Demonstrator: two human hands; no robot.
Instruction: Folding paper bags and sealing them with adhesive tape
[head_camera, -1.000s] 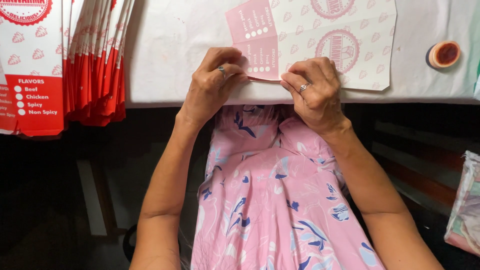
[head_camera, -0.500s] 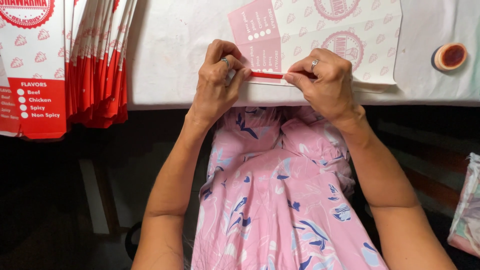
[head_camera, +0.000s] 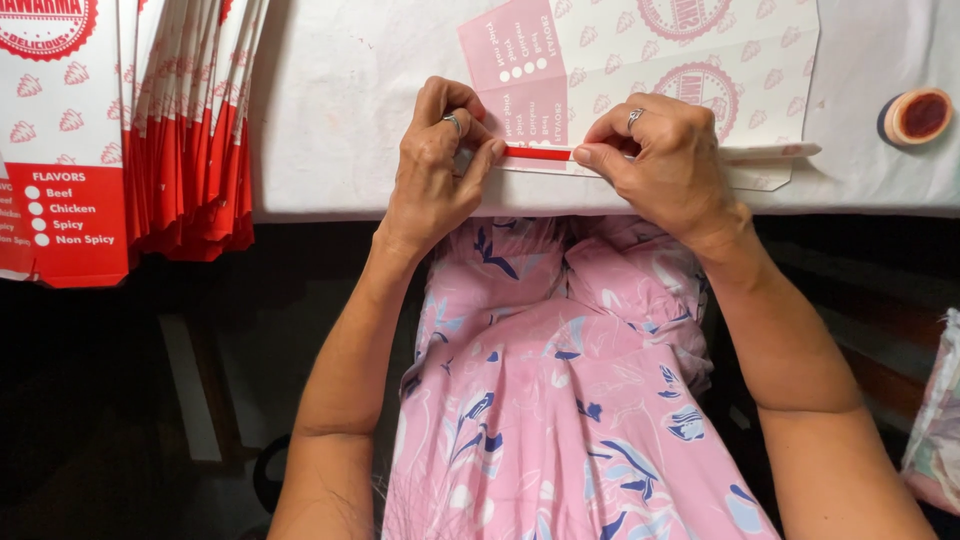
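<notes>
Hands, left hand (head_camera: 435, 160) and right hand (head_camera: 665, 160), pinch shut on the flat cardboard sheet's (head_camera: 700, 70) folded red edge.

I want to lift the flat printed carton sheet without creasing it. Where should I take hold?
Grip the flat carton sheet by its folded near edge, coming from the table's front side: that edge overhangs toward the person, where the left hand and right hand already pinch it.
</notes>
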